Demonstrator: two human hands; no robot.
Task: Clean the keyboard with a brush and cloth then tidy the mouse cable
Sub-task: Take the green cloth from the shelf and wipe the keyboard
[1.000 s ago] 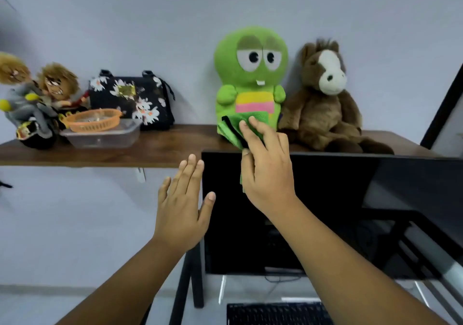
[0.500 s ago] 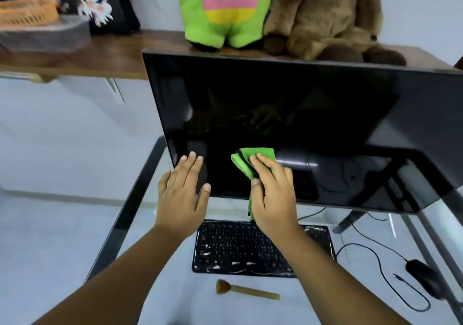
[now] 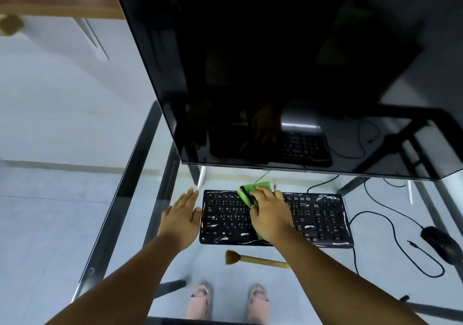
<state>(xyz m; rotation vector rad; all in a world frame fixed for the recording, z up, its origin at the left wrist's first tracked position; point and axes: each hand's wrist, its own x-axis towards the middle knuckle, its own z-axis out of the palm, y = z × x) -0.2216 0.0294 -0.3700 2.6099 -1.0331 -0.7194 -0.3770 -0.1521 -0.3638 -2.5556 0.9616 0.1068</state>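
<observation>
— What is on the glass worktop [image 3: 140, 174]?
— Nearest lies the brush [image 3: 255, 259]. Behind it is the keyboard [image 3: 318, 222]; the right hand [image 3: 271, 214] grips the green cloth [image 3: 250, 192] on its keys.
— And the left hand [image 3: 181, 218]?
— Flat, fingers straight, beside the keyboard. The mouse [image 3: 442, 243] and its cable [image 3: 390, 227] lie right; the monitor [image 3: 288, 74] stands behind.

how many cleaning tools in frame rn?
2. The green cloth is held in the right hand over the keyboard. The brush lies on the glass desk in front of the keyboard, untouched.
</observation>
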